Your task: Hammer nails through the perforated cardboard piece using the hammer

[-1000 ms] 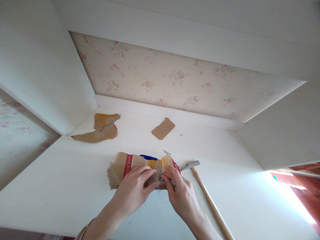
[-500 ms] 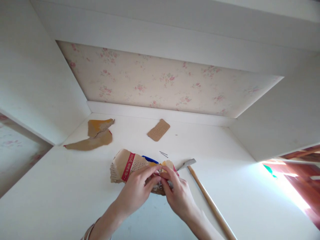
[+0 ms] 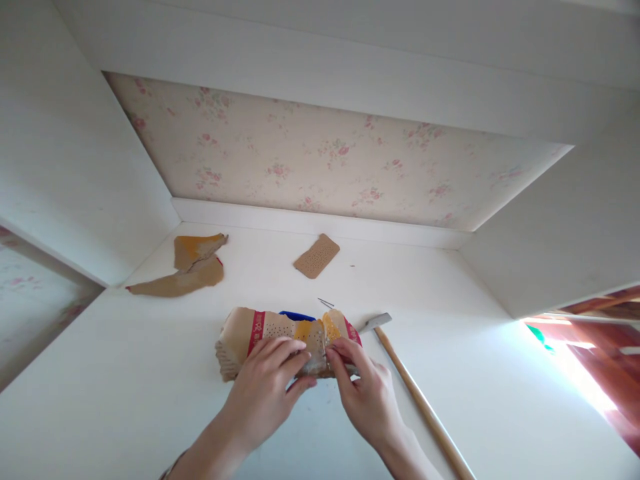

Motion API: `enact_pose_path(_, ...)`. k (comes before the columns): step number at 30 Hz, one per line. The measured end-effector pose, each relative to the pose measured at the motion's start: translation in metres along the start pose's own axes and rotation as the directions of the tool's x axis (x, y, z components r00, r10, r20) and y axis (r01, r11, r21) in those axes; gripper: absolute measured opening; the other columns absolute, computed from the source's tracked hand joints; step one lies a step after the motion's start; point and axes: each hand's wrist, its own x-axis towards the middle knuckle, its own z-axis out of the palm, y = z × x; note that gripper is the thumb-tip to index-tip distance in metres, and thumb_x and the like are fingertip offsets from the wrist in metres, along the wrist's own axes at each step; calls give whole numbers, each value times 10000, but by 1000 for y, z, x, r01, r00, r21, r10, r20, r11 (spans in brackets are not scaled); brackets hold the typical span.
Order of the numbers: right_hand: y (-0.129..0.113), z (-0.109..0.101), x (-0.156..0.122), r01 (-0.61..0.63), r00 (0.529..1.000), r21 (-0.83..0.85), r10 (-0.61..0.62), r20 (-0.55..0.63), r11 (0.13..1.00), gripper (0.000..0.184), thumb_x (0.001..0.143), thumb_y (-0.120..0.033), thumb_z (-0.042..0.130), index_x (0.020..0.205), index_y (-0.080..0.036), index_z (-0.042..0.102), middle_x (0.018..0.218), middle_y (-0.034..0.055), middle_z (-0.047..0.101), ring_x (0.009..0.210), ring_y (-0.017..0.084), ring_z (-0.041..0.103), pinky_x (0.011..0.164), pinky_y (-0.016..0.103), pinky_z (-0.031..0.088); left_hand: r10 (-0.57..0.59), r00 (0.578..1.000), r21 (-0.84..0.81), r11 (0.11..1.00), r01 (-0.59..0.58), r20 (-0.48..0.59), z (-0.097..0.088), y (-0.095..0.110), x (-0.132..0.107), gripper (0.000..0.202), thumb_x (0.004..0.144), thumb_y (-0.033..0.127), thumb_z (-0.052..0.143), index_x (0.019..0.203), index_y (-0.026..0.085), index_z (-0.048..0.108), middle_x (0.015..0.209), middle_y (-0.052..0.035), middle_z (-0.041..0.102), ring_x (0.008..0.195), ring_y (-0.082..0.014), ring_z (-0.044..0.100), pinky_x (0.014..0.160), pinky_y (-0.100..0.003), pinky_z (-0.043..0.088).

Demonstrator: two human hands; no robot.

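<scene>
A torn piece of printed cardboard (image 3: 280, 328), tan with red strips, yellow patches and many small holes, lies in front of me. Its left end shows a corrugated edge, and a crease runs down its right part. Across its lower middle rests my left hand (image 3: 267, 383), fingers bent over the top and thumb at the near edge, gripping it. My right hand (image 3: 365, 383) pinches thumb and forefinger together at the crease; what lies between the tips is too small to make out. A blue object (image 3: 297, 316) peeks out from behind the cardboard.
A hammer (image 3: 423, 403) with a wooden handle lies right of my right hand. Thin nails (image 3: 326, 303) lie beyond the cardboard. Farther back are a small perforated cardboard piece (image 3: 317, 257) and torn cardboard scraps (image 3: 187, 270). White panels enclose the white surface.
My hands have moved apart, the left one slightly left and down and the right one slightly right. More of the cardboard's middle and its crease now shows.
</scene>
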Motion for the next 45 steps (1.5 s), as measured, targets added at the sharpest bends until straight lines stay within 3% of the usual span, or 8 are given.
enact_pose_path(20, -2, 0, 6, 180, 984, -199, -173, 53, 963, 148, 965, -203, 470, 1018, -221, 606, 849, 3, 745, 677, 134, 714, 617, 197, 523, -49, 997, 11, 999, 50, -63, 2, 9, -1, 212, 839, 295, 706, 1041, 246, 663, 1082, -26, 682, 1030, -253, 614, 903, -464, 496)
enact_pose_path(36, 1, 0, 8, 132, 990, -167, -123, 65, 977, 125, 962, -198, 482, 1020, -226, 589, 886, 17, 739, 755, 164, 710, 672, 240, 530, -98, 995, -19, 995, 98, 17, -1, 11, 0, 224, 845, 295, 702, 1059, 260, 645, 1103, -19, 664, 1043, -256, 590, 916, -469, 471)
enact_pose_path(45, 2, 0, 5, 175, 984, -186, -165, 65, 967, 151, 963, -192, 470, 1042, -220, 596, 913, 29, 755, 789, 168, 733, 694, 234, 552, -112, 993, -35, 993, 114, 31, -2, 12, 1, 225, 842, 301, 705, 1057, 271, 647, 1104, -16, 658, 1036, -258, 586, 904, -463, 470)
